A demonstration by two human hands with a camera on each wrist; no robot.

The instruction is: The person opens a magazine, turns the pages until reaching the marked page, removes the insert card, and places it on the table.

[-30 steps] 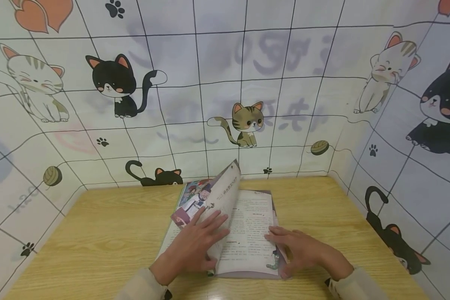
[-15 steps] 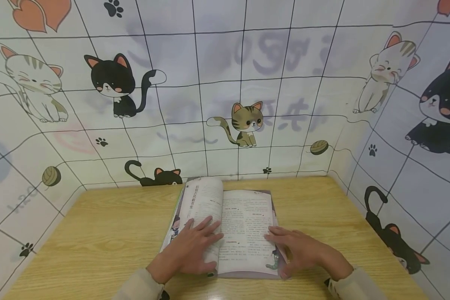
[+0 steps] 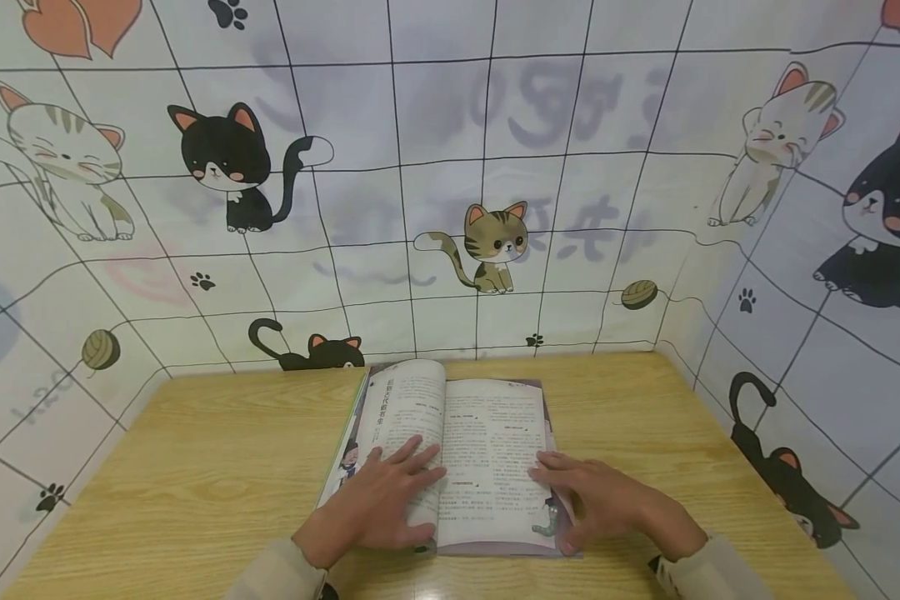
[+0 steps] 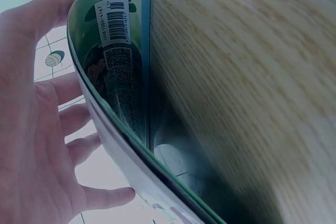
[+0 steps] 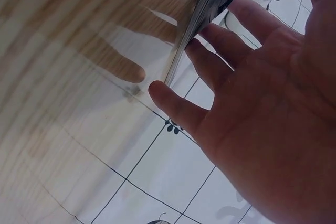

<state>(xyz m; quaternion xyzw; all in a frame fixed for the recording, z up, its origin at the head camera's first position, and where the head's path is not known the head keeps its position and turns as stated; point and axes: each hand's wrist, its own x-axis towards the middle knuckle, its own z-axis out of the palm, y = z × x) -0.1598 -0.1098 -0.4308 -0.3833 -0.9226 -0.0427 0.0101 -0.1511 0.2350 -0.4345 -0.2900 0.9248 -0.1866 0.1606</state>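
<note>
An open magazine (image 3: 491, 433) with printed text on both pages lies on the wooden table. Spread fingers of my left hand (image 3: 378, 504) rest on the lower part of its left page, the thumb near the spine. In the left wrist view, the green back cover (image 4: 118, 24) with a barcode bows away from the table under that hand (image 4: 37, 114). My right hand (image 3: 607, 500) touches the right page's outer edge, its thumb at the bottom corner. From the right wrist, the fingers of this hand (image 5: 262, 93) appear extended along the stacked page edges (image 5: 202, 11).
The wooden table (image 3: 217, 467) extends on both sides of the magazine. Behind it and at the sides stand white walls (image 3: 367, 200) with a grid and cartoon cats. Its surface reflects the wall in the right wrist view.
The lifted page has turned over to the left and now lies under my left hand, showing text and a vertical title. My left hand shifted slightly left; the right hand stayed put.
</note>
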